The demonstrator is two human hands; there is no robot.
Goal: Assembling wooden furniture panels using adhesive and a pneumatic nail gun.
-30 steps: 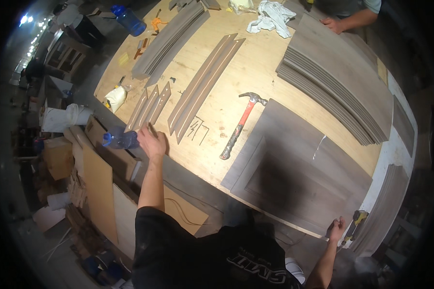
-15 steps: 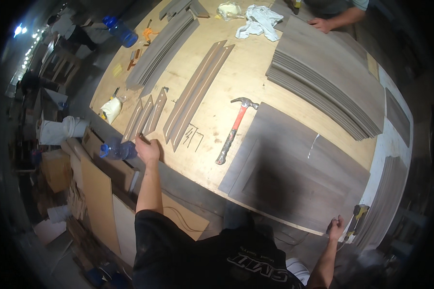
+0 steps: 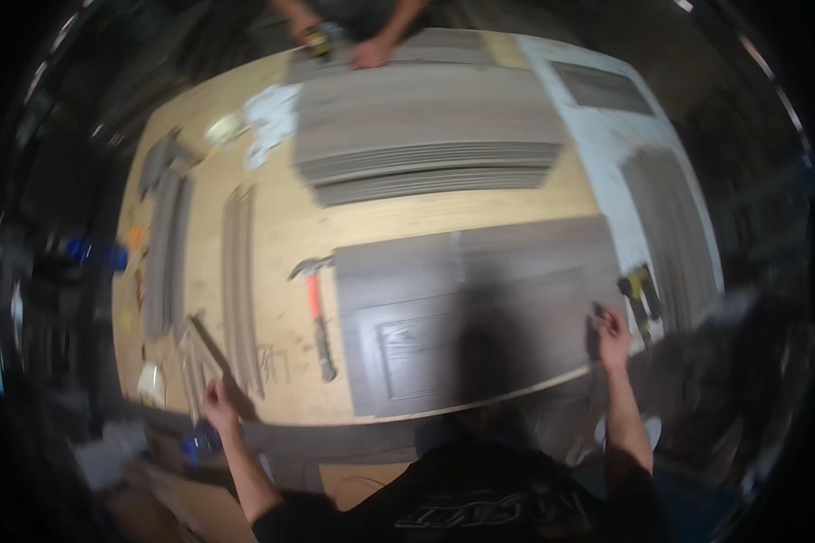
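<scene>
My left hand grips the near end of a short wooden trim strip, raised at a slant above the table. Under and beside it lie other short strips. My right hand is closed near the right edge of a grey-brown panel with a recessed frame; a small dark thing shows at its fingertips, too blurred to name. Left of the panel lies a claw hammer with a red and black handle. Just right of my right hand stands a yellow and black power tool.
Long trim strips and thin metal pieces lie left of the hammer. Stacked panels fill the far side, where a co-worker's hands work with a yellow tool. More boards are stacked at the right.
My view has swung to the right and blurred. My left hand has lifted the short trim strip off the table. My right hand has moved up beside the panel's right edge.
</scene>
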